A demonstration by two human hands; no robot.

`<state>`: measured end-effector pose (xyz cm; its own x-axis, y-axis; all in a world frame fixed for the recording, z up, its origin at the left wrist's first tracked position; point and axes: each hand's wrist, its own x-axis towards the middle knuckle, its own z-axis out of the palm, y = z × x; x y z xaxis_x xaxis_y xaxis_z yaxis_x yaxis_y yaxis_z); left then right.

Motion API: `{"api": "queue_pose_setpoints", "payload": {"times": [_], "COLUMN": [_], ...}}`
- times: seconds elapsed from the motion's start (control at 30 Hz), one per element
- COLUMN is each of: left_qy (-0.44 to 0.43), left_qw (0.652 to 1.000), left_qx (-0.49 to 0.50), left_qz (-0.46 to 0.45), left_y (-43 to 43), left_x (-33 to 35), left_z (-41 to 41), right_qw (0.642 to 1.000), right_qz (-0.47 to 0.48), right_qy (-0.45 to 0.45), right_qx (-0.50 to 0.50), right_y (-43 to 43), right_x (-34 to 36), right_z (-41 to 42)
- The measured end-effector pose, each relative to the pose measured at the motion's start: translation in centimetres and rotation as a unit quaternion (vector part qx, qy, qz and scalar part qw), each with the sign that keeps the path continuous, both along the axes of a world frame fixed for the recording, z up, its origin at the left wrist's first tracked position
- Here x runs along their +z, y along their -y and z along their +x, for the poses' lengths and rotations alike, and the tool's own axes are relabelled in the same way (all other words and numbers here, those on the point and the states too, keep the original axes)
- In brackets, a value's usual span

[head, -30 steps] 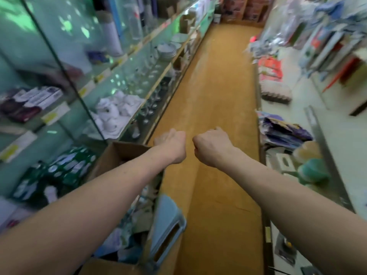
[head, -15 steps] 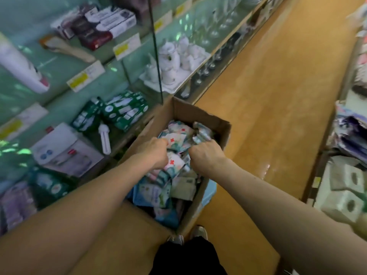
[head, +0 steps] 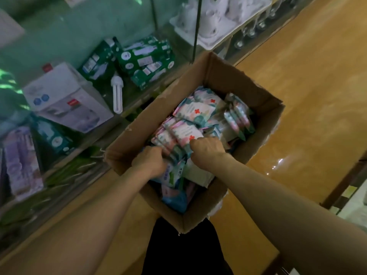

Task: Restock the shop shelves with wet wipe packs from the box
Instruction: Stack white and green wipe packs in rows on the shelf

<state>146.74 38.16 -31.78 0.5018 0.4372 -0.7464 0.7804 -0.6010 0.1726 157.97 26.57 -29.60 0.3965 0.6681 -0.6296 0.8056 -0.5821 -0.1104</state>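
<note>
An open cardboard box (head: 234,80) stands on the floor in front of me, full of several small pastel wet wipe packs (head: 195,112) with red crosses. Both my hands are down inside it. My left hand (head: 151,161) grips the left side of a bundle of packs (head: 174,139), and my right hand (head: 206,149) grips the same bundle from the right, fingers curled over the pack edges. Lower packs are hidden under my hands.
Glass shelves on the left hold green boxes (head: 145,60), a white bulb (head: 117,94), a white appliance box (head: 67,98) and purple packs (head: 21,161). White crockery (head: 218,20) sits further along. The orange aisle floor (head: 307,86) stretches to the right.
My view dropped from the aisle down to the box. Both hands went from fists held in the air into the box and closed on a bundle of packs.
</note>
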Motion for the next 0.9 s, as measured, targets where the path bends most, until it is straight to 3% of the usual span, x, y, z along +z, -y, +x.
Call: {"api": "queue_pose_setpoints", "payload": {"times": [0.1, 0.23, 0.33, 0.5, 0.57, 0.63, 0.9], "left_qy": [-0.011, -0.029, -0.026, 0.037, 0.055, 0.063, 0.115], "left_qw": [0.999, 0.998, 0.997, 0.994, 0.991, 0.99, 0.961], "left_qx": [0.029, 0.054, 0.068, 0.098, 0.11, 0.118, 0.231], "left_qz": [-0.008, -0.005, -0.006, -0.03, -0.043, -0.05, -0.099], "left_y": [0.0, -0.5, -1.0, -0.8, -0.3, 0.1, 0.6], "left_x": [-1.2, -2.4, -2.5, -2.7, -2.7, -2.8, -3.3], "left_z": [-0.6, -1.3, -1.6, -1.0, -0.6, -0.3, -0.7], "right_qw": [0.999, 0.989, 0.988, 0.994, 0.989, 0.986, 0.984], "right_qz": [-0.006, -0.059, -0.062, 0.096, 0.093, 0.064, 0.035], "right_qy": [-0.049, -0.115, -0.123, 0.033, 0.071, 0.046, -0.008], "right_qx": [0.002, 0.077, 0.076, -0.026, -0.091, -0.146, -0.175], "right_y": [-0.5, -0.8, -1.3, -1.9, -1.9, -2.3, -2.6], "right_x": [-1.7, -4.1, -4.8, -4.9, -5.3, -6.1, -7.1], "right_z": [-1.4, -5.7, -7.0, -3.8, -1.5, 0.0, 0.2]}}
